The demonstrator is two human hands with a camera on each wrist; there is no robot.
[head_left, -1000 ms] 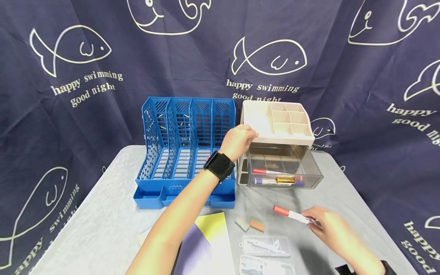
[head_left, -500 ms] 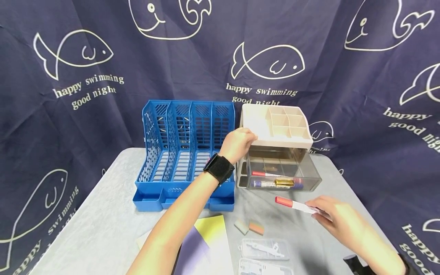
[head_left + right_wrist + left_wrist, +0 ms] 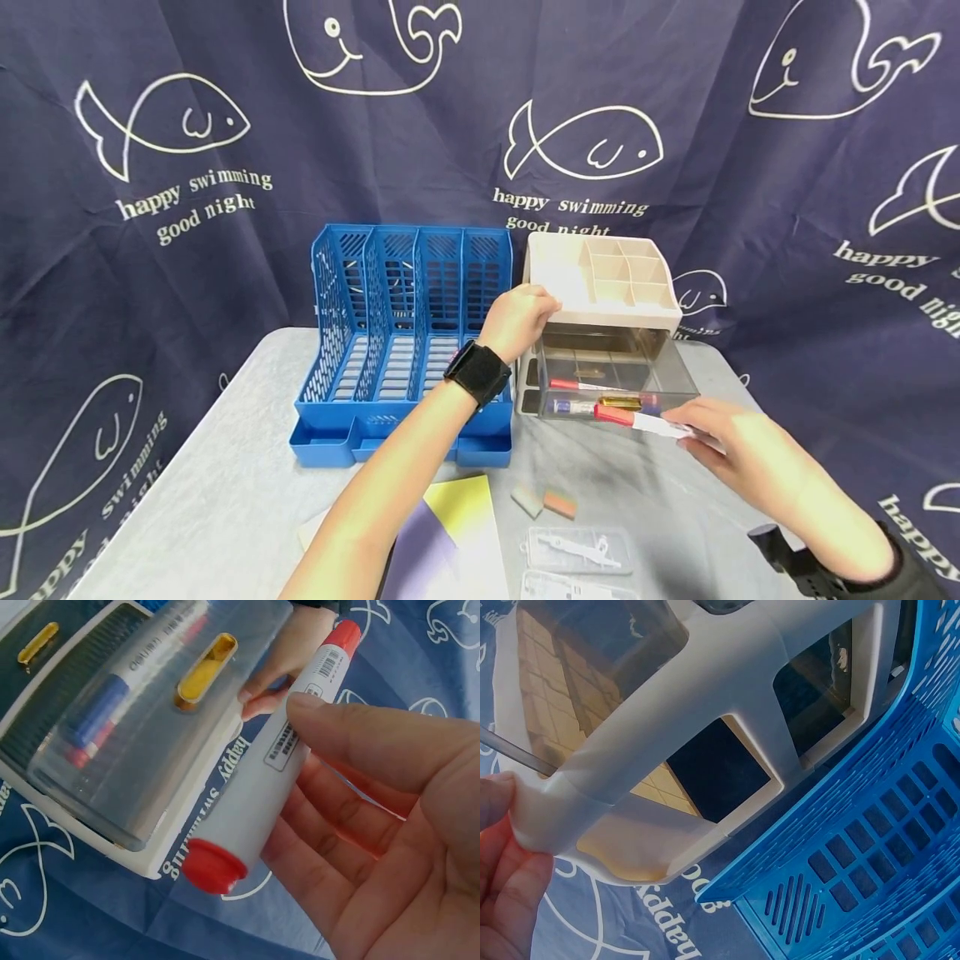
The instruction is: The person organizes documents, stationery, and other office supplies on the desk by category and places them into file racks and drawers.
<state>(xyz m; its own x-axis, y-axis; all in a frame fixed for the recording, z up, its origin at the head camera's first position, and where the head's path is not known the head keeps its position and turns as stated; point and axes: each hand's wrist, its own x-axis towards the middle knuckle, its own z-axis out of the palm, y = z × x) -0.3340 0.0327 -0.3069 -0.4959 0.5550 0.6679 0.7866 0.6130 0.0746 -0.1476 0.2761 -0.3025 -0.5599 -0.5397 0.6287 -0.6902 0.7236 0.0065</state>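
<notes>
My left hand [image 3: 542,306] grips the front left corner of a beige desk organizer [image 3: 600,275]; in the left wrist view my fingers [image 3: 506,877] curl round its pale frame [image 3: 705,697]. Its translucent drawer [image 3: 622,379] stands pulled out, holding a red marker, a blue marker and a gold clip. My right hand [image 3: 690,429] pinches a white marker with a red cap [image 3: 637,421], held level just above the drawer's front edge. In the right wrist view that marker [image 3: 277,750] lies across my fingers [image 3: 375,742], right beside the drawer [image 3: 142,735].
A blue slotted file rack [image 3: 405,333] stands touching the organizer's left side. On the grey table [image 3: 225,483] nearer me lie two small erasers [image 3: 543,502], two clear plastic cases [image 3: 577,550] and yellow and purple sheets [image 3: 457,533]. A dark fish-print curtain hangs behind.
My right hand has raised the red-capped marker off the table and carried it forward to the drawer's front edge. The left hand has stayed on the organizer.
</notes>
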